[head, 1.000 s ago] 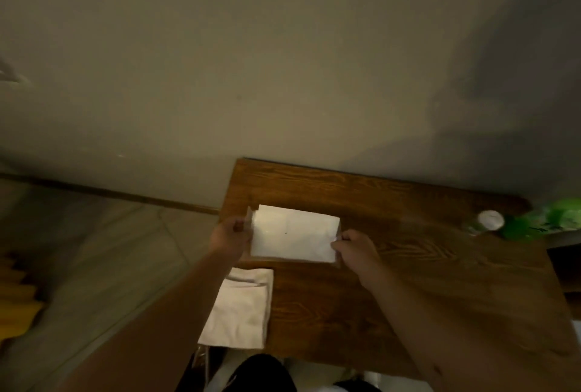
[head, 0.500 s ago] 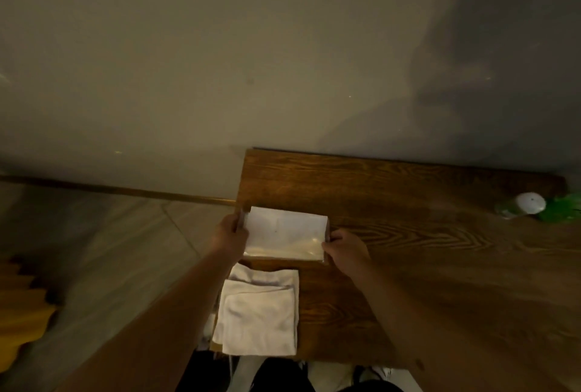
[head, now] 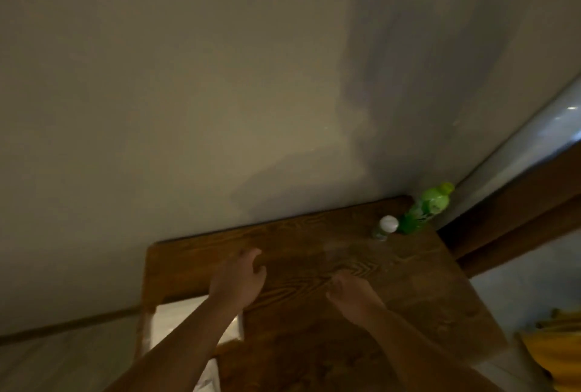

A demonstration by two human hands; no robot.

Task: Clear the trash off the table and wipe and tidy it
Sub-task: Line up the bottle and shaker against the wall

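Your left hand point(head: 238, 278) hovers over the wooden table point(head: 314, 322) with fingers loosely spread and nothing in it. Your right hand point(head: 353, 295) is out beside it, fingers loosely curled, also empty as far as the blur allows. The folded white cloths point(head: 176, 319) lie at the table's near left edge, partly hidden under your left forearm. At the far right corner stand a small white-capped bottle point(head: 385, 228) and, just beside it, a green bottle point(head: 426, 207).

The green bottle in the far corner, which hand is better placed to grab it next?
Probably the right hand: it hovers empty nearer the green bottle at the table's far right corner. The left hand is farther away.
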